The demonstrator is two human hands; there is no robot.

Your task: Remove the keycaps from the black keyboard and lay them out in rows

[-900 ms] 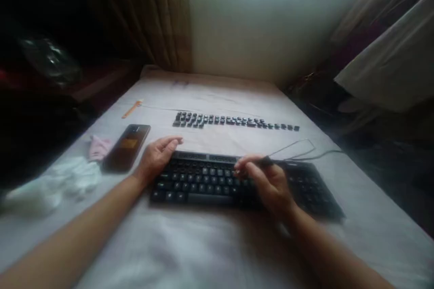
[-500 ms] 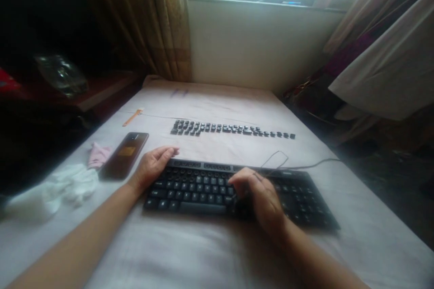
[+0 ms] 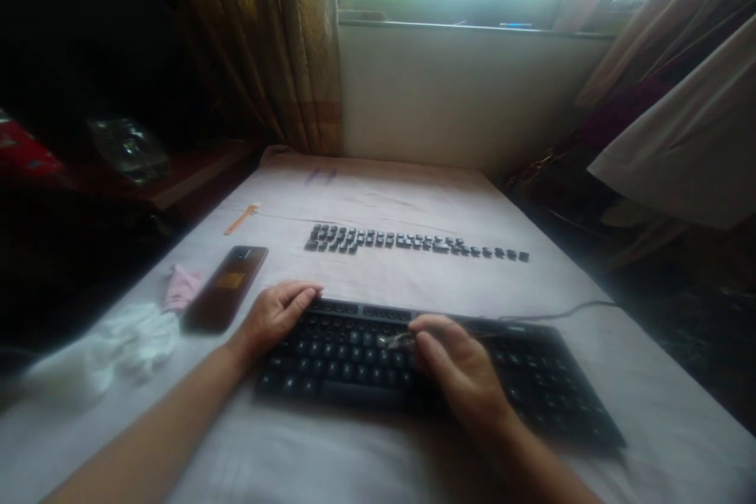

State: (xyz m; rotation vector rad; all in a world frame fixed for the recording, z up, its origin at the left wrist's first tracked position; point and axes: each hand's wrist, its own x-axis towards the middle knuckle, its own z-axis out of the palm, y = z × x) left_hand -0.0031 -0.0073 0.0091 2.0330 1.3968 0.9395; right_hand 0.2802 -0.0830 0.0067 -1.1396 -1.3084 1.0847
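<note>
In the head view, the keyboard lies on a pale sheet, its near edge toward the person, with the sockets in its upper left rows looking bare of caps. The left hand rests at the keyboard's far left corner, fingers loosely curled and thumb close to the forefinger; whether it truly grips the corner or merely leans there, I cannot tell. The right hand is closed in a pinch on a thin wire tool, whose tip sits over the upper key rows — whether it touches a cap is too blurred to say. If the wire caught only one side of a cap, an uneven pull could tilt it and strain the stem below. A sudden release might flick a cap away, and a light left-hand hold would let the keyboard skid on the cloth. Beyond it, the loose keycaps stand in close rows; a tug on the sheet or a brush of the knuckles could muddle their order. The cable trails off to the right — a snag there could swing the board round.
</note>
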